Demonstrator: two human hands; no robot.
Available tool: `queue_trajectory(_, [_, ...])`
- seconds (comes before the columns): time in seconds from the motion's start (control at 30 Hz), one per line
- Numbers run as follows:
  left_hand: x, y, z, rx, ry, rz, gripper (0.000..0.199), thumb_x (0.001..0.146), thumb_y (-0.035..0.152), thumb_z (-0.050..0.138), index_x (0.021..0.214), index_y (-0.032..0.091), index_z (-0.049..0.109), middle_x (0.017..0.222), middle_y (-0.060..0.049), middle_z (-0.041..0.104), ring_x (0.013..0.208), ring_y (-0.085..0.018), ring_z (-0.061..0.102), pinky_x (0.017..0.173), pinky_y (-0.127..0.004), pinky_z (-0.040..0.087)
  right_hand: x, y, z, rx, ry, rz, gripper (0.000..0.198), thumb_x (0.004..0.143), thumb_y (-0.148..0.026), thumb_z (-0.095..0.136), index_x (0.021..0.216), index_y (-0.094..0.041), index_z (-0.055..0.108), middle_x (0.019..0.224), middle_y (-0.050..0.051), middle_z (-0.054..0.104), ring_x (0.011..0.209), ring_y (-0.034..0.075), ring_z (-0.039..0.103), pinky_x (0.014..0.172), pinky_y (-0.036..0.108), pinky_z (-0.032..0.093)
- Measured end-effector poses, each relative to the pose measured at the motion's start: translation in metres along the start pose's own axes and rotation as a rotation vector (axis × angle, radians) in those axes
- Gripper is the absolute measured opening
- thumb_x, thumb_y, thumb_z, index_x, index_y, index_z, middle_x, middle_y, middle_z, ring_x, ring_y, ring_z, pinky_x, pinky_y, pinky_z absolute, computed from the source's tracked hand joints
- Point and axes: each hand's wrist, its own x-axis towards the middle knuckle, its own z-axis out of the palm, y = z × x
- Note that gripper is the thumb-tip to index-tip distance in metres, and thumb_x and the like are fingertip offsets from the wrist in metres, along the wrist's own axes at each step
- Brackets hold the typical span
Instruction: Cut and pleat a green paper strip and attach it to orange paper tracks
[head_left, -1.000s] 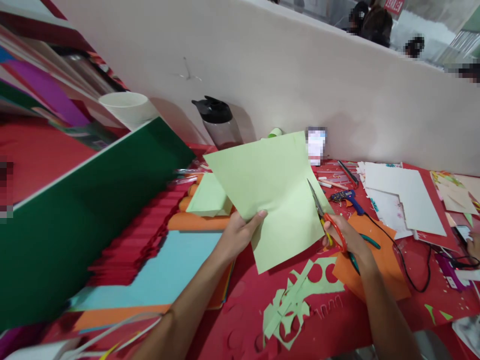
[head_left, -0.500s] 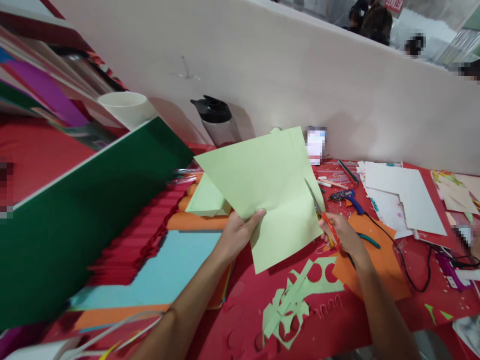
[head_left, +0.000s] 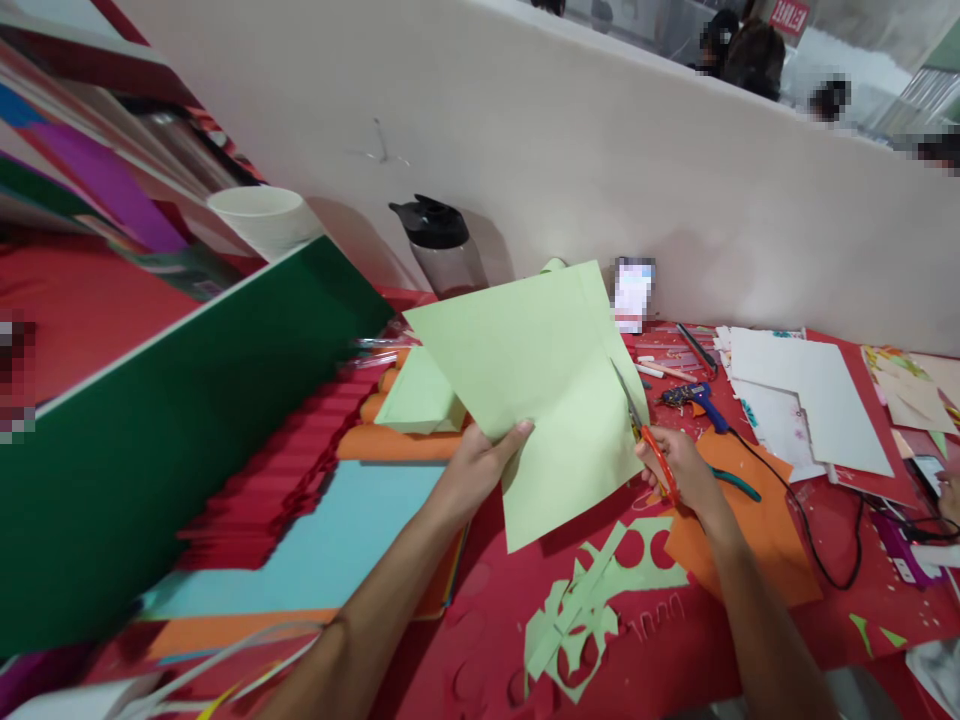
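A sheet of light green paper (head_left: 540, 370) is held up and tilted above the red table. My left hand (head_left: 487, 460) grips its lower left edge, thumb on top and fingers hidden underneath. In my right hand (head_left: 679, 465) is a pair of scissors (head_left: 660, 462) with red-orange handles. Their blades point up and away, lying along the right part of the sheet, where a cut runs down from the top edge. Green paper offcuts (head_left: 577, 610) with round holes lie on the table below the sheet.
A blue glue gun (head_left: 697, 398), orange paper (head_left: 750, 540), teal-handled pliers (head_left: 736, 484) and white sheets (head_left: 817, 390) lie to the right. On the left are a dark green board (head_left: 187, 420), folded red paper (head_left: 292, 470) and a white cup (head_left: 262, 220). A bottle (head_left: 442, 245) stands behind. Another person's hand (head_left: 951, 495) shows at the right edge.
The green sheet has shifted very slightly, its left corner moving right and down. Both hands keep their holds. Another person's hand and a phone show more clearly at the right edge.
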Motion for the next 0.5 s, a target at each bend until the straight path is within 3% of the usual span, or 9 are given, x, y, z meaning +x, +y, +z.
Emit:
queue_trajectory(0.3, [0.001, -0.001, -0.001, 0.073, -0.03, 0.053, 0.056, 0.083, 0.062, 0.066, 0.116, 0.016, 0.071, 0.117, -0.014, 0.074, 0.129, -0.034, 0.058, 0.114, -0.048, 0.04, 0.004, 0.004, -0.004, -0.005, -0.045, 0.025, 0.046, 0.079, -0.064, 0.068, 0.081, -0.02, 0.054, 0.059, -0.003, 0.056, 0.047, 0.009, 0.049, 0.04, 0.019, 0.04])
queue_trajectory(0.5, [0.002, 0.0, -0.005, 0.117, -0.112, 0.065, 0.056, 0.086, 0.059, 0.064, 0.121, 0.015, 0.069, 0.122, -0.013, 0.073, 0.13, -0.033, 0.057, 0.115, -0.046, 0.039, 0.004, 0.01, -0.007, -0.102, -0.086, -0.034, 0.055, 0.081, -0.075, 0.057, 0.082, -0.021, 0.046, 0.058, -0.006, 0.047, 0.049, 0.01, 0.05, 0.044, 0.02, 0.04])
